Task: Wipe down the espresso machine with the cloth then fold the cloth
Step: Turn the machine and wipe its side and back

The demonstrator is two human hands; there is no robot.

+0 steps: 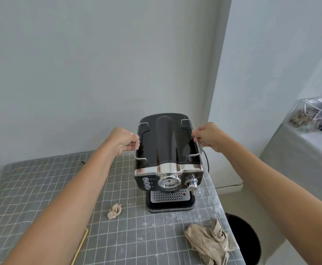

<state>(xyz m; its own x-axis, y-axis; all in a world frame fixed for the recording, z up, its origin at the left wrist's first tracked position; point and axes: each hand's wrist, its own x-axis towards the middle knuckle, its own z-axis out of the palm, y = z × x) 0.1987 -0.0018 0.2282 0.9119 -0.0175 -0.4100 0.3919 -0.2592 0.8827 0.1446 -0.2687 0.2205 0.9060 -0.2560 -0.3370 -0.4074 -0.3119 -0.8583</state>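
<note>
A black and chrome espresso machine (167,150) stands on the grey checked table (41,188), its dial and buttons facing me. My left hand (125,139) grips the thin wire rail on the machine's left top edge. My right hand (209,136) grips the matching wire rail on the right top edge. The beige cloth (209,241) lies crumpled on the table near its right front corner, apart from both hands.
A small crumpled beige wad (115,208) lies in front of the machine's left side. A yellow strip (81,245) runs along the table's front left. A dark round bin (248,243) stands below the table's right edge. A clear container (313,115) sits on a counter at right.
</note>
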